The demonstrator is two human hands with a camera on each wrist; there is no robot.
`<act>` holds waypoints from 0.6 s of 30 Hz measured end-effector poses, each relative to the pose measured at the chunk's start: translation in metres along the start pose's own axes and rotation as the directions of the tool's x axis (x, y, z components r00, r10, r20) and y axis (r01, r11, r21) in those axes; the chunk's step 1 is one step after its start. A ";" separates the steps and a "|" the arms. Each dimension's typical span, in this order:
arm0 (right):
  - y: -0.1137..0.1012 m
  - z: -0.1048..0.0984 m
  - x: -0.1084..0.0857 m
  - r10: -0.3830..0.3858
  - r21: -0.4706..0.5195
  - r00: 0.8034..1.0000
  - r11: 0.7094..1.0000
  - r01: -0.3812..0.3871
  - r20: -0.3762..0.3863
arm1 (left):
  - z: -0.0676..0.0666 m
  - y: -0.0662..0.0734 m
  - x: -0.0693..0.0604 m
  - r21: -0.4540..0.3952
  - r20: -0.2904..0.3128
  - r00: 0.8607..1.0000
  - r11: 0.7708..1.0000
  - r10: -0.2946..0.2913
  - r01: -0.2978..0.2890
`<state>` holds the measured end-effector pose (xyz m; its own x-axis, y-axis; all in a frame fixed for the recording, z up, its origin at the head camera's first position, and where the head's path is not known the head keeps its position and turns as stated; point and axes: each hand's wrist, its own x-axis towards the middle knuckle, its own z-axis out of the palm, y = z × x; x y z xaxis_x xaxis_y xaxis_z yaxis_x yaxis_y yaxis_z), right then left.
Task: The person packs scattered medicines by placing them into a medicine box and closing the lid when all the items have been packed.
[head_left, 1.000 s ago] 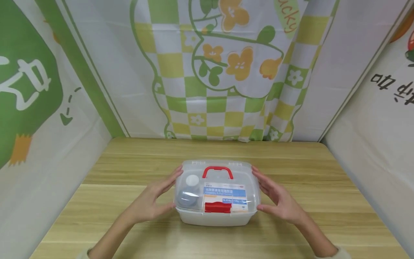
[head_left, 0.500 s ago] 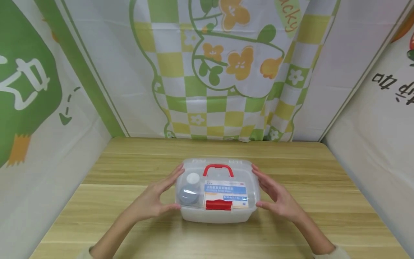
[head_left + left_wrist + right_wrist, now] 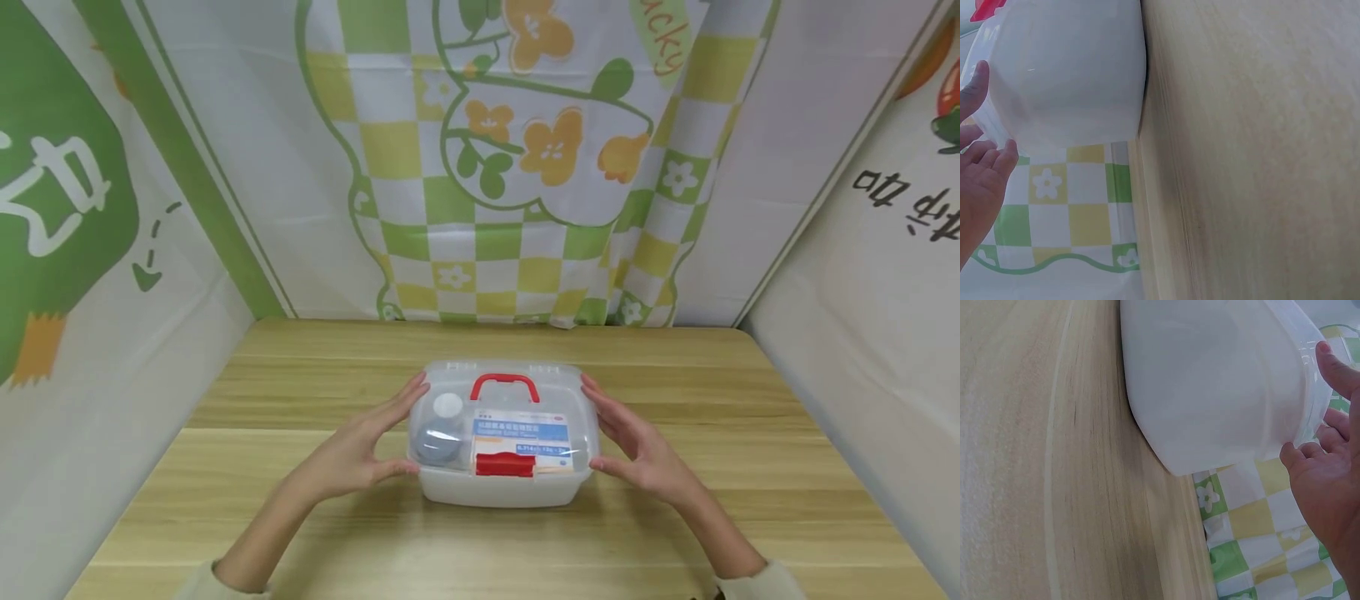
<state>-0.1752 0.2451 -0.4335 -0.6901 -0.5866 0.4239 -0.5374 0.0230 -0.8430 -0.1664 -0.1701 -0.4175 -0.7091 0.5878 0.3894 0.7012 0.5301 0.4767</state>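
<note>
A translucent medicine box with a clear lid, a red handle and a red latch sits on the table, its lid down. Through the lid show a blue-and-white medicine carton and a white-capped bottle. At the box's left end, my left hand grips the lid edge, thumb at the front corner and fingers toward the back. My right hand holds the opposite end the same way. In both wrist views, fingertips meet the lid's rim while the box's base stays on the wood.
The wooden table extends around the box. Behind it hangs a checked curtain with flowers, reaching the table's back edge. Printed cloth walls flank the left and right sides.
The box has shifted slightly away from me toward the back of the table, both hands moving with it. Their hold at the two ends looks the same.
</note>
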 end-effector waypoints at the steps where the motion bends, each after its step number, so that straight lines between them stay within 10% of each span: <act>1: 0.001 0.000 0.000 -0.001 -0.001 1.000 1.000 0.001 0.001 | 0.000 0.000 0.000 0.003 -0.002 1.000 1.000 0.000 0.000; 18: 0.003 -0.005 0.003 0.062 -0.076 0.998 0.995 -0.061 0.011 | -0.002 0.000 -0.001 -0.045 0.030 0.999 0.998 -0.041 0.042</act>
